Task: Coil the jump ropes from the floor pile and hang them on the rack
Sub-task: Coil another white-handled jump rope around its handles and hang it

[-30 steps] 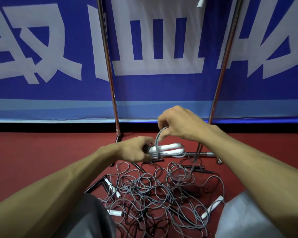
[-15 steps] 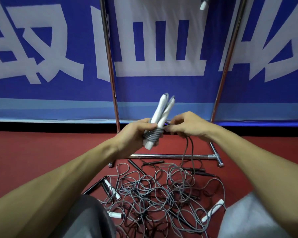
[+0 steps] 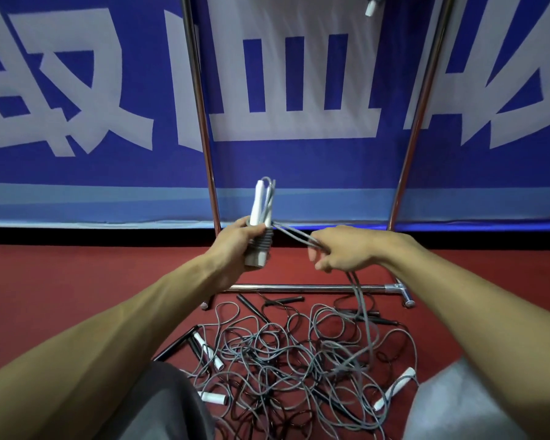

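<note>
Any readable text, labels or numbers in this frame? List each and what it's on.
Banner: large white characters on blue, cut off by the top edge of the picture; only their lower parts show, so none can be quoted with certainty.
White handles: no print visible.
Rack: no label visible.
No other text, brand or number can be made out.

Right hand (image 3: pixel 340 249) pulled away rightward, cord (image 3: pixel 294 235) drawn taut; handles (image 3: pixel 257 203) raised upright in left hand (image 3: pixel 235 246).

Blue banner (image 3: pixel 299 163) with white characters backs red floor (image 3: pixel 77 281).
</note>
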Action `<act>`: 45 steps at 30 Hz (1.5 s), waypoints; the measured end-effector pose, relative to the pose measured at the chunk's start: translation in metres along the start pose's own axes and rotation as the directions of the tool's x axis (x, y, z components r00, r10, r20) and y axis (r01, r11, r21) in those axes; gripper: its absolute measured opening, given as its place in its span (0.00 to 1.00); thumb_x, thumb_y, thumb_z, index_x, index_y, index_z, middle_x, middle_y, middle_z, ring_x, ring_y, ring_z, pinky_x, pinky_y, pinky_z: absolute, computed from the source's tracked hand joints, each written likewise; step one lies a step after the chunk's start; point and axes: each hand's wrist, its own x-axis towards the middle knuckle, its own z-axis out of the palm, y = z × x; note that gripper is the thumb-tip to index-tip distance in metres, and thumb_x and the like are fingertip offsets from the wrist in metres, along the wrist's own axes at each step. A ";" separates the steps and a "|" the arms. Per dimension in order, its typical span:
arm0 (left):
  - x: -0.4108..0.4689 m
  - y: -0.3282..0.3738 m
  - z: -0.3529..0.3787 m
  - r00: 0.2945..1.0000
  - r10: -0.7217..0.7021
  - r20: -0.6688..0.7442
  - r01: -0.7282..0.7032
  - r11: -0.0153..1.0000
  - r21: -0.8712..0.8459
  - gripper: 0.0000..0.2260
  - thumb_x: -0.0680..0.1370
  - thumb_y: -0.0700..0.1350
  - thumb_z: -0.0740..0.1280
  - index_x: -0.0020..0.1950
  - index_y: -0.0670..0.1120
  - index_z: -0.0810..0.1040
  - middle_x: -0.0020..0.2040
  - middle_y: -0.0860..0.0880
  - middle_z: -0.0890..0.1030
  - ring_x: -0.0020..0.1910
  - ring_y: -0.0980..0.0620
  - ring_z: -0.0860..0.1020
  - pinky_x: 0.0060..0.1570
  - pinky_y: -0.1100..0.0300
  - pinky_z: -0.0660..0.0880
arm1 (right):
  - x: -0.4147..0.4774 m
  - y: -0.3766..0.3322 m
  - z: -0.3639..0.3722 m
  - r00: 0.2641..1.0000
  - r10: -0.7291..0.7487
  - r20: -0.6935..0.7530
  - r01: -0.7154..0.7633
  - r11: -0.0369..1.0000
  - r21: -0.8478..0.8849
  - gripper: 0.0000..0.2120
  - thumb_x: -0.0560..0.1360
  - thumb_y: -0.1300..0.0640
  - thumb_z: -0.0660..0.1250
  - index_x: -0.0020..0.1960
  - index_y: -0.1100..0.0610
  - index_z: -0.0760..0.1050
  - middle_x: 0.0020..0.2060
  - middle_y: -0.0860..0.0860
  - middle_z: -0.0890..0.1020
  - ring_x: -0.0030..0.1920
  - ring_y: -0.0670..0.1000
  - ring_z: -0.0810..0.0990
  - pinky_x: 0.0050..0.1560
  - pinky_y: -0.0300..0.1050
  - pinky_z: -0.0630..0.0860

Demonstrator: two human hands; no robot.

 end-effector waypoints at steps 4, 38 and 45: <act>0.002 -0.003 -0.004 0.987 0.162 0.000 -0.156 0.952 0.264 0.06 0.80 0.43 0.66 0.54 0.41 0.76 0.39 0.45 0.77 0.31 0.50 0.75 0.28 0.62 0.74 | -0.006 -0.024 -0.006 0.978 -0.205 -0.032 0.200 0.974 -0.104 0.02 0.78 0.62 0.64 0.50 0.56 0.74 0.31 0.44 0.77 0.32 0.41 0.75 0.38 0.36 0.70; -0.021 0.014 0.008 0.986 0.055 0.159 -0.041 0.995 -0.090 0.09 0.79 0.40 0.58 0.51 0.40 0.77 0.37 0.44 0.80 0.36 0.50 0.78 0.42 0.56 0.73 | -0.002 0.002 0.009 0.989 0.055 0.134 -0.116 0.856 0.504 0.23 0.82 0.44 0.54 0.40 0.60 0.73 0.26 0.55 0.76 0.28 0.54 0.79 0.32 0.45 0.79; -0.018 0.017 -0.002 0.988 0.125 0.089 -0.119 0.990 -0.070 0.11 0.81 0.38 0.60 0.63 0.44 0.74 0.44 0.43 0.80 0.39 0.47 0.80 0.35 0.56 0.80 | 0.007 -0.003 0.013 0.997 0.050 0.066 -0.072 0.922 0.380 0.15 0.82 0.49 0.57 0.43 0.58 0.70 0.37 0.55 0.78 0.37 0.53 0.77 0.38 0.45 0.73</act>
